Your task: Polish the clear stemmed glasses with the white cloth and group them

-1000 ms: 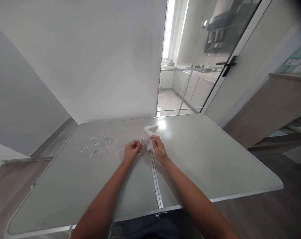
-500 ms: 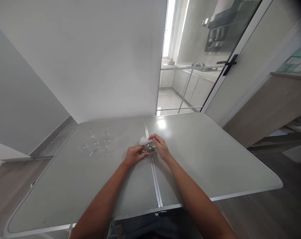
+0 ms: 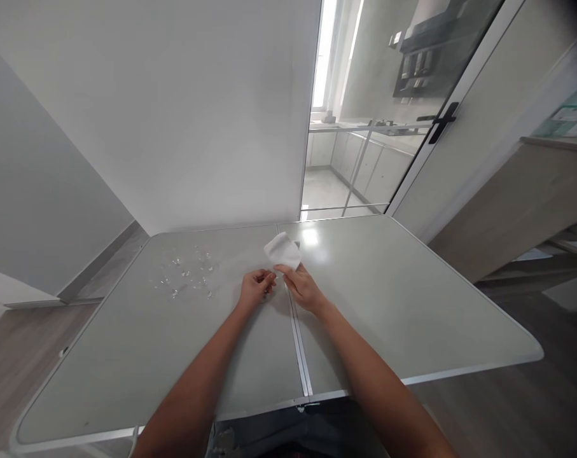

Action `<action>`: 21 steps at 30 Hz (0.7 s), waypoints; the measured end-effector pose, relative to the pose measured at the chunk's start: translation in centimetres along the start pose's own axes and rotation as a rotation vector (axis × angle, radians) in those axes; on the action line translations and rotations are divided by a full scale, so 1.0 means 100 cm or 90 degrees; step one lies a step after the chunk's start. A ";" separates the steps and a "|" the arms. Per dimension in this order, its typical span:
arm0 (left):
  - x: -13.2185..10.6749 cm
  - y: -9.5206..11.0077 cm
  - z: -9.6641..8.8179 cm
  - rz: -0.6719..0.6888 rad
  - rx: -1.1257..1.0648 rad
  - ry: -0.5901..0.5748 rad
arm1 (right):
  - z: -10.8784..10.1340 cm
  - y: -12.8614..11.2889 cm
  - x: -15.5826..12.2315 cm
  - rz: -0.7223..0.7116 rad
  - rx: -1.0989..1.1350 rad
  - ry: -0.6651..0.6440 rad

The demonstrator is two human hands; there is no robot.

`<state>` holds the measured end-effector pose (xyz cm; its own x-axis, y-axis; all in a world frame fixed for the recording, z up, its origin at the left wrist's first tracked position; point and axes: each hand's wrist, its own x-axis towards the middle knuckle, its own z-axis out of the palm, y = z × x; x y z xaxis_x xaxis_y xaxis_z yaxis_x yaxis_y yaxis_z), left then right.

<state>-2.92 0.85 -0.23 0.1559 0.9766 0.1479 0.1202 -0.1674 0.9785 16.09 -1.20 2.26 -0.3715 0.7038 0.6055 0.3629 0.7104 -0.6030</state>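
While my right hand (image 3: pixel 306 290) grips a white cloth (image 3: pixel 283 250) above the desk (image 3: pixel 393 305), my left hand (image 3: pixel 254 289) apparently pinches a clear piece (image 3: pixel 279 276), mostly hidden between them; step, as judged: wiping; next move calls for: steady pinch, light cloth contact; other clear glassware (image 3: pixel 184 273): desk, left side

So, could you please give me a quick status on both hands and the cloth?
Right hand gripping white cloth. Left hand curled close by, grip hard to make out. Clear items on table, left of both hands.
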 end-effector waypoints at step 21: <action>-0.007 0.001 0.004 0.151 -0.039 0.013 | 0.000 0.006 0.008 0.363 0.609 0.204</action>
<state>-2.60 0.08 -0.25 0.1521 0.9136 0.3771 0.0231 -0.3847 0.9227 16.02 -0.22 2.42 -0.0784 0.9870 0.1402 -0.4379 0.0923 -0.8943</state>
